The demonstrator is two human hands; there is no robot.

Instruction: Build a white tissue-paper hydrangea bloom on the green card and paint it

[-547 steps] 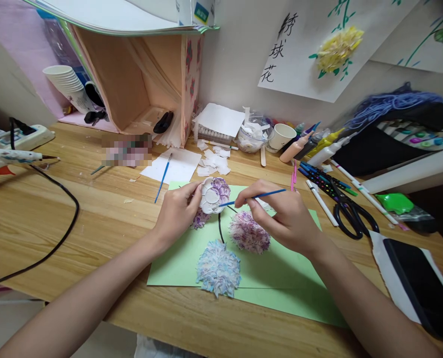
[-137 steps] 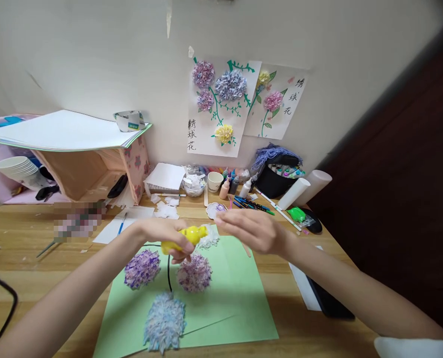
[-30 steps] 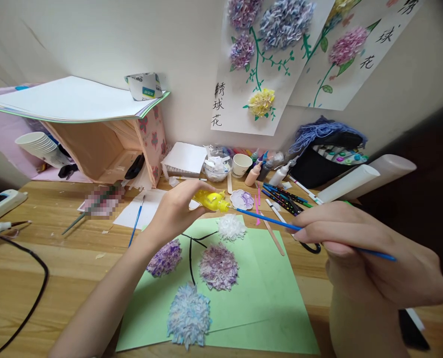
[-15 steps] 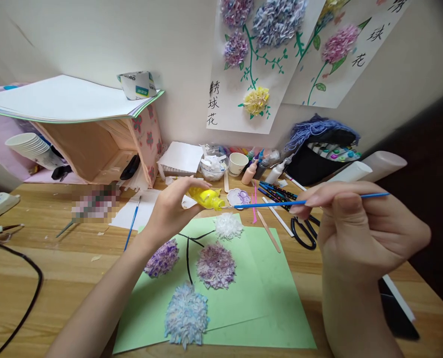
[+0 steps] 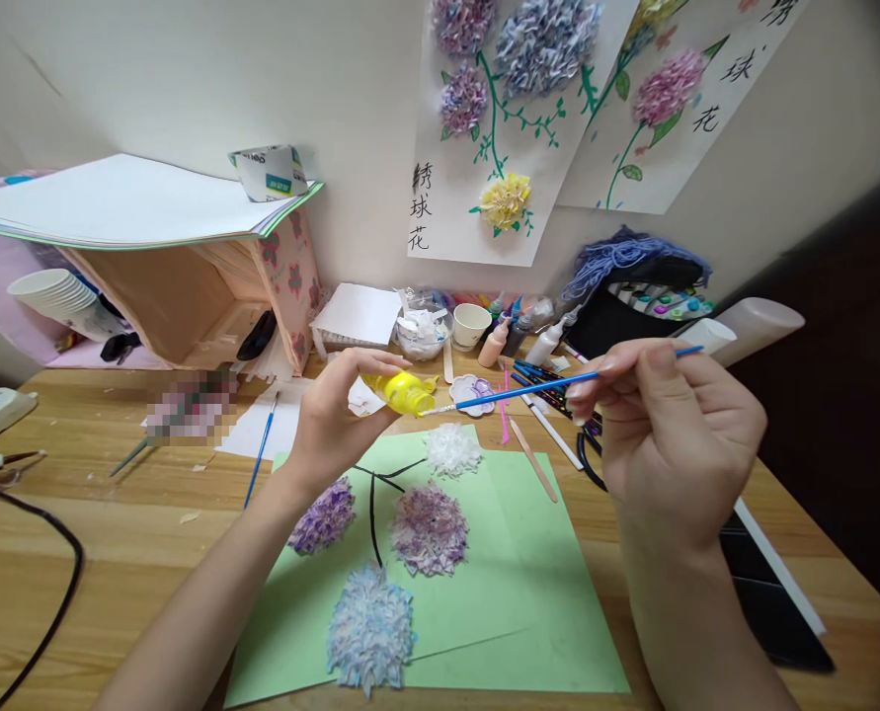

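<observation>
My left hand point(image 5: 343, 410) is closed around a yellow paint bottle point(image 5: 408, 393), tipped sideways with its mouth to the right. My right hand point(image 5: 677, 425) pinches a blue paintbrush point(image 5: 535, 389), whose tip is at the bottle's mouth. Below both hands lies a green sheet point(image 5: 514, 592) bearing drawn black stems point(image 5: 374, 518). On it are a white paper flower point(image 5: 452, 450), a purple flower point(image 5: 324, 515), a pinkish-purple flower point(image 5: 430, 528) and a pale blue flower point(image 5: 370, 627). My left forearm partly covers the sheet's left edge.
Behind the sheet stand a paper cup point(image 5: 472, 326), a bowl of paper scraps point(image 5: 423, 331) and several paint bottles point(image 5: 496, 341). A palette point(image 5: 473, 393) and a wooden stick point(image 5: 533, 459) lie nearer. Black scissors point(image 5: 592, 462) are partly hidden by my right hand. A glue gun point(image 5: 2, 464) and cable lie left.
My right hand has moved left and slightly up, bringing the brush tip to the bottle's mouth at a steeper slant. The bottle has shifted slightly left in my left hand.
</observation>
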